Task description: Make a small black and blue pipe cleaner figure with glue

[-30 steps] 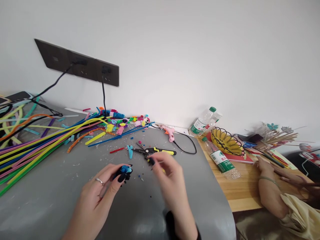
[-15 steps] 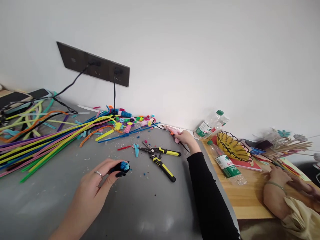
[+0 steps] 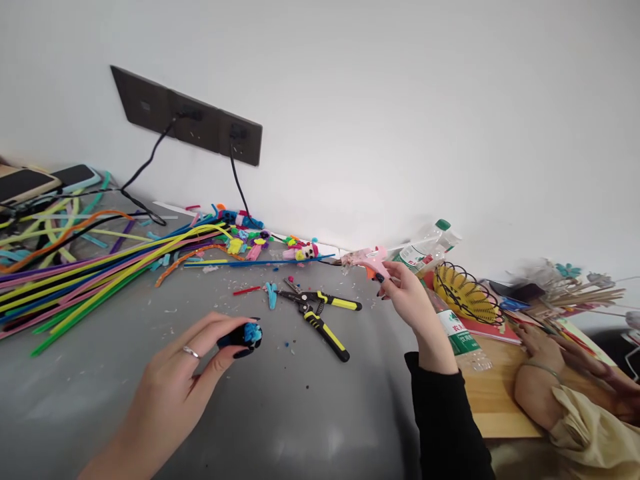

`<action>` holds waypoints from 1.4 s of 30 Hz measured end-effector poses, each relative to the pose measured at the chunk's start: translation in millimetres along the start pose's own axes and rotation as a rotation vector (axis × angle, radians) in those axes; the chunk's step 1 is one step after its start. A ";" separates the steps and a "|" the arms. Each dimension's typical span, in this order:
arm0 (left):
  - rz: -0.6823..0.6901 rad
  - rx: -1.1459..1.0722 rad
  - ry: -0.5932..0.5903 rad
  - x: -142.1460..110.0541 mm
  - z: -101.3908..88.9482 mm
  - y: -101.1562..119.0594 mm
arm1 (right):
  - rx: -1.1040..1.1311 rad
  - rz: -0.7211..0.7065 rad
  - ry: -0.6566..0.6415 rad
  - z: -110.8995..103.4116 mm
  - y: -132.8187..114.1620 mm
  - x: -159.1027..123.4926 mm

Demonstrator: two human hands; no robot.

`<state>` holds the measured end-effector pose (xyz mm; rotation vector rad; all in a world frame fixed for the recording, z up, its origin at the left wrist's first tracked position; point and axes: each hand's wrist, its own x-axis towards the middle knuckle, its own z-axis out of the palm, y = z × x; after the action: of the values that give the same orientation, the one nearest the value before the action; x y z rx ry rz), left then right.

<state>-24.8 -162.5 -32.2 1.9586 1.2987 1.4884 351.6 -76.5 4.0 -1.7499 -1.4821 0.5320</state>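
Note:
My left hand point(image 3: 195, 363) pinches a small black and blue fuzzy piece point(image 3: 253, 332) between thumb and fingers, above the grey table mat. Its blue end faces right; the rest is partly hidden by the fingers. At the back right, my right hand point(image 3: 403, 290) is closed around the handle of a pink hot glue gun point(image 3: 373, 259), whose nozzle points left. Between the hands lie wire-stripping pliers point(image 3: 315, 310) with yellow and black handles, jaws to the left. A light-blue fuzzy scrap point(image 3: 271, 295) and a red stick point(image 3: 247, 291) rest beside the jaws.
Bundled colourful pipe cleaners point(image 3: 110, 273) spread over the left side. Small fuzzy figures point(image 3: 255, 247) line the wall. Plastic bottles point(image 3: 463, 340) and a yellow basket point(image 3: 467, 293) stand right, near another person's hands point(image 3: 545, 350). Black cords run from a wall socket point(image 3: 187, 117).
My right hand has lifted the glue gun off the table and moved it to the right. My left hand still holds the fuzzy piece, almost in place.

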 end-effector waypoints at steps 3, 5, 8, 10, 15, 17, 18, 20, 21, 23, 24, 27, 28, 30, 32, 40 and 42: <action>0.013 0.014 0.024 0.2 2.3 0.3 | -0.045 -0.012 0.142 1.4 12.9 1.4; 0.021 0.018 0.018 0.7 3.7 0.2 | -0.049 -0.030 0.224 7.1 21.4 4.6; 0.023 0.016 -0.009 1.0 5.3 0.1 | -0.022 -0.069 0.300 22.9 30.6 9.4; 0.018 0.018 -0.016 0.7 5.9 0.0 | 0.015 -0.093 0.309 35.2 33.2 12.8; 0.011 0.018 -0.009 0.1 7.4 -0.6 | 0.126 -0.139 0.262 49.2 20.6 13.5; 0.006 0.019 0.000 0.7 8.6 -1.1 | 0.160 -0.168 0.205 46.7 6.2 5.6; 0.002 0.021 0.005 1.1 9.3 -1.5 | 0.171 -0.184 0.173 44.7 -2.6 -0.3; -0.013 0.030 -0.005 1.9 10.0 -2.7 | 0.171 -0.208 0.122 40.8 -21.8 -14.4; -0.021 0.036 -0.014 2.1 10.0 -3.5 | 0.162 -0.219 0.107 39.4 -31.5 -22.1; -0.040 0.051 -0.018 2.3 9.0 -5.0 | 0.137 -0.245 0.074 37.8 -49.7 -37.1; -0.046 0.059 -0.017 2.4 8.1 -5.4 | 0.106 -0.269 0.040 37.4 -57.6 -44.1; -0.060 0.071 -0.008 3.2 4.6 -3.5 | 0.053 -0.344 -0.054 37.4 -75.3 -62.0; -0.062 0.071 -0.009 3.7 3.6 -1.8 | 0.040 -0.371 -0.072 37.6 -79.0 -66.9; -0.066 0.067 -0.005 4.7 2.4 2.2 | 0.008 -0.421 -0.096 38.4 -83.3 -75.3; -0.064 0.057 0.004 5.1 2.1 5.8 | -0.026 -0.467 -0.095 39.8 -84.7 -81.8; -0.069 0.035 -0.007 3.7 3.4 9.5 | -0.116 -0.535 -0.077 44.5 -86.2 -91.6; -0.076 0.034 -0.004 3.6 3.1 9.2 | -0.111 -0.544 -0.079 44.2 -87.5 -91.6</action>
<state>-17.8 -163.6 -24.6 1.9099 1.3899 1.4342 241.7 -149.1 29.4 -1.3284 -1.9790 0.2382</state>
